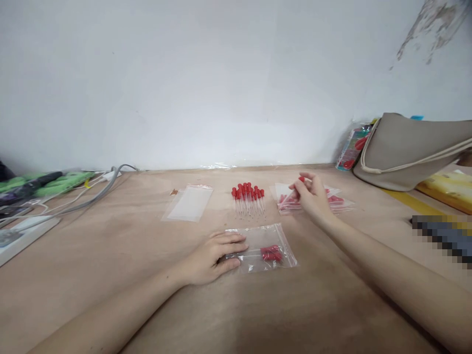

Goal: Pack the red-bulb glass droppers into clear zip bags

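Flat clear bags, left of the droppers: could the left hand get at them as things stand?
Probably yes: nothing stands between the left hand and the flat bags, though that hand rests on another bag.

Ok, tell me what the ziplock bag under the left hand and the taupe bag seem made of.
Ziplock bag: glossy plastic film, judging by glare and transparency.
Taupe bag: matte, perhaps real or imitation leather, as its surface shows no weave.

Left hand resting on a clear zip bag
Red-topped droppers are lying clustered on the tabletop, while the right hand is pinching a red-topped piece near filled bags
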Demonstrator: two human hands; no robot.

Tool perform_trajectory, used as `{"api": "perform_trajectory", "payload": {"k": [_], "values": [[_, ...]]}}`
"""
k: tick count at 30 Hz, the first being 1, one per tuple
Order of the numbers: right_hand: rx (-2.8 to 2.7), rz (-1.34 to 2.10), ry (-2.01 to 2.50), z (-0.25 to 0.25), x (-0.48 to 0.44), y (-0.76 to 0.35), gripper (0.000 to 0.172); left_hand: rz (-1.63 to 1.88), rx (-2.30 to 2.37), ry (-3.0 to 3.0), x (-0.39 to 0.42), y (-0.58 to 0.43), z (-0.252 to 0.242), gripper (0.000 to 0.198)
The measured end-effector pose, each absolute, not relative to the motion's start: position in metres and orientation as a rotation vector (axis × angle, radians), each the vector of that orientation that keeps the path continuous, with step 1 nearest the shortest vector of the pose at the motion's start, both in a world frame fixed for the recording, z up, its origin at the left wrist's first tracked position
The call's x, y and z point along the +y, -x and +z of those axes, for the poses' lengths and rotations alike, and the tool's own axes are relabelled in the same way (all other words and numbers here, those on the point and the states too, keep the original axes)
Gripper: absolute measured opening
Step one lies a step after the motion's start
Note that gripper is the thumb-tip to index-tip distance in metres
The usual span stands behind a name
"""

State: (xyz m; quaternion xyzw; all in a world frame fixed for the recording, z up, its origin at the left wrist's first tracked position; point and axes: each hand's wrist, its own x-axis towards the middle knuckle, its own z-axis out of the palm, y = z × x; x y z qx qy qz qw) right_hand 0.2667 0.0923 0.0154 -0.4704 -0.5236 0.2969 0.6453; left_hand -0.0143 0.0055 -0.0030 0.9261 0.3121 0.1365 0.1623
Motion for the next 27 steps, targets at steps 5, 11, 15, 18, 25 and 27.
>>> {"api": "perform_trajectory", "payload": {"k": [5,11,15,18,25,27], "values": [[-0.995,0.810,1.052,-0.009,0.049,-0.290,0.038,0.382,0.903,-2.635,0.005,0.015,-0.002,0.037],[-0.885,0.926,0.975,-0.023,0.030,-0.285,0.046,0.384,0.916,-2.628,0.005,0.015,-0.003,0.037],[-0.906,0.921,0.963,-0.024,0.025,-0.283,0.044,0.409,0.902,-2.623,0.005,0.015,-0.003,0.037],[-0.936,0.966,0.984,-0.023,0.022,-0.281,0.044,0.414,0.904,-2.627,0.005,0.015,-0.003,0.037],[-0.957,1.135,1.042,-0.023,0.016,-0.273,0.048,0.431,0.906,-2.647,0.004,0.014,-0.001,0.041],[-0.966,1.142,1.036,-0.023,0.015,-0.273,0.048,0.423,0.912,-2.645,0.004,0.014,-0.001,0.040]]}}
